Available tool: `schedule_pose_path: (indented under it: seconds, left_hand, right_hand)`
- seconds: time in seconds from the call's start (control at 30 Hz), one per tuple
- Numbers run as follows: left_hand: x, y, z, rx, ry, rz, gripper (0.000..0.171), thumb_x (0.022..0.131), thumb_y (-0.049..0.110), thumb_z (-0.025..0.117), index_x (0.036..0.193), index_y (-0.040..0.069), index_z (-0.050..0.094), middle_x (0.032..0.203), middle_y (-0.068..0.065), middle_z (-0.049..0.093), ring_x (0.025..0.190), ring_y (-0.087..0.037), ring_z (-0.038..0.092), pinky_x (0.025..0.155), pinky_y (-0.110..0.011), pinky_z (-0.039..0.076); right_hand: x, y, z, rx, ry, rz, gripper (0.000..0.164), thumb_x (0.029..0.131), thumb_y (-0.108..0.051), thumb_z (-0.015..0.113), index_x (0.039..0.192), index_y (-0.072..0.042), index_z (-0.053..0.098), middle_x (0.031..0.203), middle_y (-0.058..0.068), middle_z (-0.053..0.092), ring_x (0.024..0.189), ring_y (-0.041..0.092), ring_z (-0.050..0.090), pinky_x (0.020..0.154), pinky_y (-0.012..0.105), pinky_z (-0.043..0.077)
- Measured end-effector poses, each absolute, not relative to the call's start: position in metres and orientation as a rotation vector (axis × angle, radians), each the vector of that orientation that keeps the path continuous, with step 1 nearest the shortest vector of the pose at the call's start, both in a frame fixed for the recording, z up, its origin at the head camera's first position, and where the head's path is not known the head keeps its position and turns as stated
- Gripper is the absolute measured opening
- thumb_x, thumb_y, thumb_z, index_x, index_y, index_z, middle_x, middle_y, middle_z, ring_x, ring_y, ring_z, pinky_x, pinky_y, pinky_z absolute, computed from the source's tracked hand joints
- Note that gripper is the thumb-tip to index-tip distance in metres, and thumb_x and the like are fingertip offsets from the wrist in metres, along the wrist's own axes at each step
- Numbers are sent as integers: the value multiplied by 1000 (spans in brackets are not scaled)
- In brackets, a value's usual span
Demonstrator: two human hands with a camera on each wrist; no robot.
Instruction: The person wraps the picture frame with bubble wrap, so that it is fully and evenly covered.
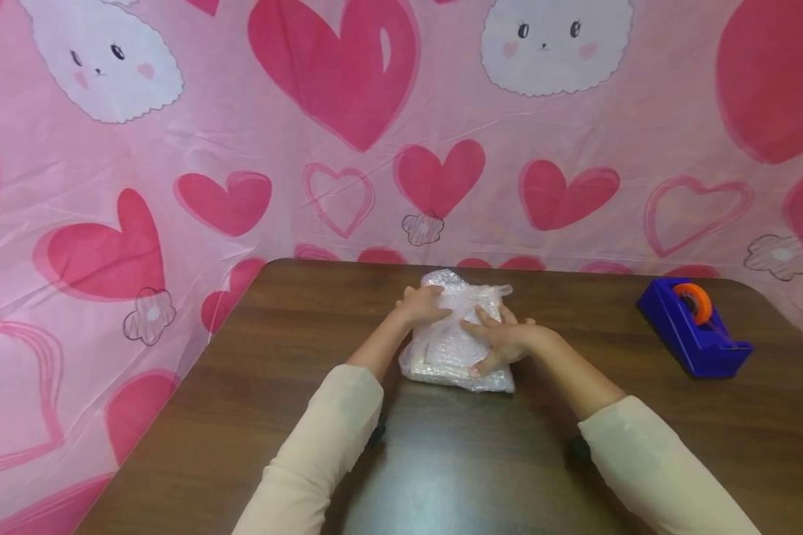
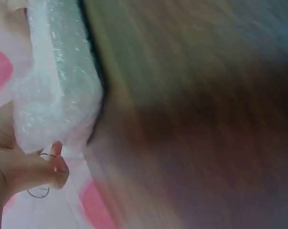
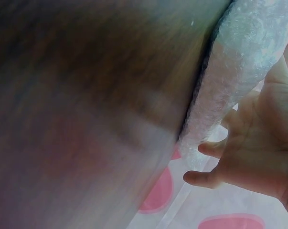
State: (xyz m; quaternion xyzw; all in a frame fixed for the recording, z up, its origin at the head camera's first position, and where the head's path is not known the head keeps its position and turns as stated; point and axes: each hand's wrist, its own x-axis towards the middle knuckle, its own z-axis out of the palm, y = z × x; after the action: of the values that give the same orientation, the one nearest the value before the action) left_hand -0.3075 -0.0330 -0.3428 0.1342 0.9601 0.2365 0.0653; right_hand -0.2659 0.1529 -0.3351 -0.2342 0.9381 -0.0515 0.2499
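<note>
A bubble-wrapped package [image 1: 451, 345] lies flat on the brown wooden table, its clear wrap crinkled and loose at the far corners. On its far left side rests my left hand [image 1: 423, 305], touching the wrap; the left wrist view shows the fingers [image 2: 58, 171] loosely bent near the end of the package. My right hand [image 1: 505, 342] lies on the right side with its fingers spread over the wrap. In the right wrist view, the fingers [image 3: 208, 149] stick out beside the package's edge. What the wrap encloses cannot be made out.
A blue tape dispenser [image 1: 699, 334] with an orange roll [image 1: 694, 303] stands at the right of the wooden table [image 1: 261, 416]. Behind and to the left hangs a pink cloth [image 1: 241, 141] with hearts, meeting the table's edges.
</note>
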Motion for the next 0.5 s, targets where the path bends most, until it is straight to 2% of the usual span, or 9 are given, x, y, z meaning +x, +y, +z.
schedule_pose_path:
  seconds: [0.07, 0.23, 0.33, 0.5]
  left_hand:
    - [-305, -35, -344, 410, 2876, 653, 59, 88, 38, 59, 140, 15, 43, 133, -7, 50, 119, -33, 36, 95, -52, 30]
    - [-298, -33, -350, 520, 2872, 392, 68, 88, 54, 51, 145, 22, 33, 148, -1, 31, 128, -29, 26, 96, -50, 25]
    - [-292, -29, -353, 550, 2891, 257, 72, 87, 58, 50, 146, 23, 29, 152, 0, 21, 133, -29, 20, 98, -49, 24]
    - [-285, -26, -357, 552, 2930, 91, 73, 87, 60, 47, 147, 24, 27, 153, 0, 16, 137, -33, 12, 101, -53, 21]
  right_hand:
    - [-266, 153, -335, -638, 2551, -134, 100, 73, -66, 60, 149, -20, 15, 153, 17, -5, 132, 47, -13, 90, 77, 5]
    - [-268, 154, -335, -627, 2541, -127, 100, 73, -67, 59, 149, -18, 16, 152, 20, -3, 132, 48, -14, 90, 77, 5]
    - [-268, 154, -335, -626, 2540, -121, 100, 74, -67, 59, 149, -17, 17, 152, 21, -1, 132, 48, -13, 90, 77, 5]
    - [-268, 154, -336, -639, 2540, -130, 100, 73, -68, 59, 149, -19, 16, 152, 21, 0, 132, 48, -13, 89, 78, 5]
